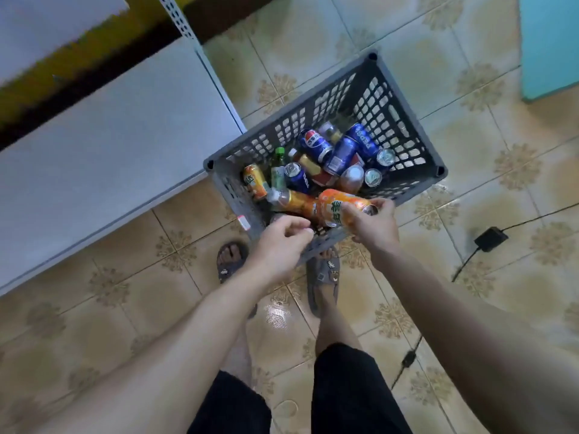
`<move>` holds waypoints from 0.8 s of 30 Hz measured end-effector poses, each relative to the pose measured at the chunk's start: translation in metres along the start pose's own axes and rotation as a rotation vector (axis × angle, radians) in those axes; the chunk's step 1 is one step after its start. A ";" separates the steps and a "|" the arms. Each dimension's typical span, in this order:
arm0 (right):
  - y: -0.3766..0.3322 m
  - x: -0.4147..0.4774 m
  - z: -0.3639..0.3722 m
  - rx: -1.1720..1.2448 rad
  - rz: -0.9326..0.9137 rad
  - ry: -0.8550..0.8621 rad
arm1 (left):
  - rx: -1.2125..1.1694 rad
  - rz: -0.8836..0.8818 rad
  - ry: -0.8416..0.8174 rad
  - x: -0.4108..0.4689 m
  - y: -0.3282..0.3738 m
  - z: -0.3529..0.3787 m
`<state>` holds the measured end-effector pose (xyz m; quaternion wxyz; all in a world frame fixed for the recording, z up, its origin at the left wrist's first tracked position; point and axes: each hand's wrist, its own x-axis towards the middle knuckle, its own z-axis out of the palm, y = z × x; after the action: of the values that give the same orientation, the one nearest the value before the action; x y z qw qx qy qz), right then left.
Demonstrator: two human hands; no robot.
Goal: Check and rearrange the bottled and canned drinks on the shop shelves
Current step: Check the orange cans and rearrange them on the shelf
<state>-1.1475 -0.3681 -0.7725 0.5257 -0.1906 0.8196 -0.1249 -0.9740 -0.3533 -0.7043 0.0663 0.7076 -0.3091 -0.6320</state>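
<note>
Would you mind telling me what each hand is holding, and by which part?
The right hand holds the orange can around one end, over the grey basket. The left hand, fingers loosely curled, appears to hold nothing.

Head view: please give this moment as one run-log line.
right hand grips orange can | left hand empty | grey crate on floor, drinks inside

"PEPSI" stands in white on one blue can [363,141], a Pepsi globe logo on a second blue can [314,145], and unreadable green Chinese characters on the orange can [336,208].
</note>
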 end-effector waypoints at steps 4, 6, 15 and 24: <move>-0.004 0.085 0.036 -0.246 -0.085 -0.013 | 0.013 -0.040 0.025 0.073 -0.019 0.016; -0.002 0.121 0.053 -0.380 -0.153 -0.026 | 0.007 -0.062 0.044 0.100 -0.030 0.018; 0.020 0.189 0.102 -0.944 -0.377 -0.063 | 0.014 -0.092 0.067 0.147 -0.063 0.015; 0.003 0.128 0.077 -1.015 -0.366 -0.038 | -0.010 -0.011 0.086 0.075 -0.060 -0.008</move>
<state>-1.1265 -0.4227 -0.9101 0.3520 -0.5624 0.7208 0.2006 -0.9440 -0.3468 -0.7962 0.0796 0.7355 -0.2990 -0.6027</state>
